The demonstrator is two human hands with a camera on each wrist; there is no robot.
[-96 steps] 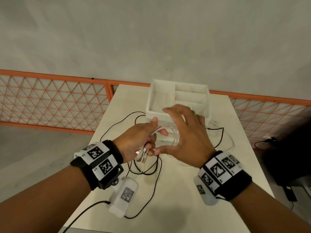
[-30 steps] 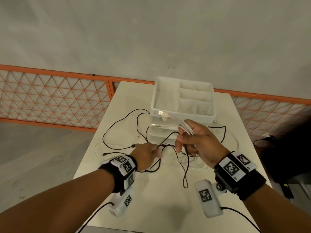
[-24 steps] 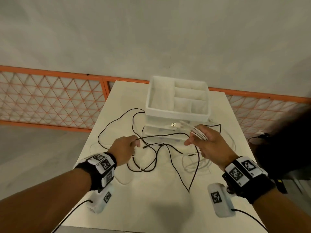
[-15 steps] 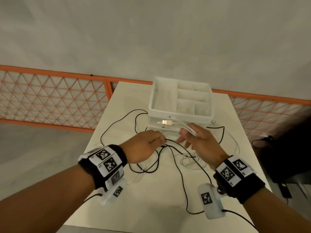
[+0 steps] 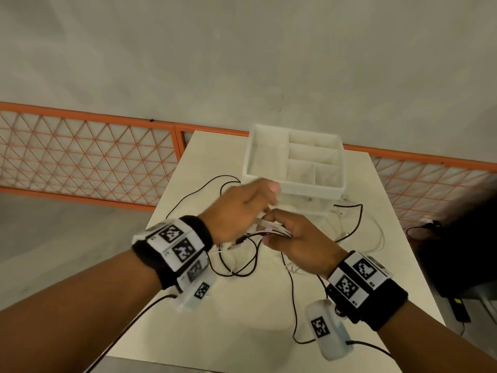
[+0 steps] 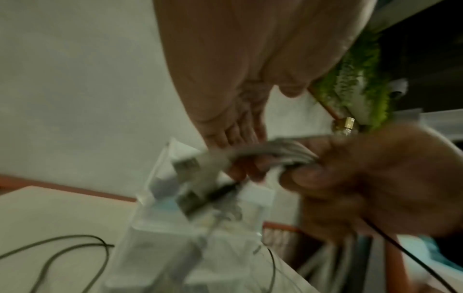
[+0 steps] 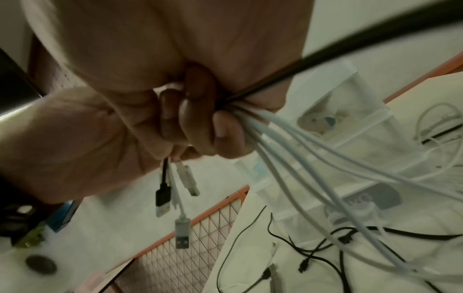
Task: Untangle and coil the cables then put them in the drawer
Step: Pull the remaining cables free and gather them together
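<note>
white cables (image 7: 288, 158) bunched in right hand (image 5: 298, 243) fingers, plugs pointing left, left hand (image 5: 236, 211) fingers unclear

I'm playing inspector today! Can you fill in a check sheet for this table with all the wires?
Surface: pale table; loose wires lie across it.
Job's things: white cables and one black cable bunched in the right hand, plugs hanging out; clear drawer unit with a divided white tray on top, no cables in the tray.
Clutter: nothing seen.
Grippers: right hand's fingers curl round the bunch; left hand is at the plug ends, grip blurred.
Cables: black cable loops and thin white ones lie tangled on the table.
Surroundings: grey floor, orange mesh fence.
</note>
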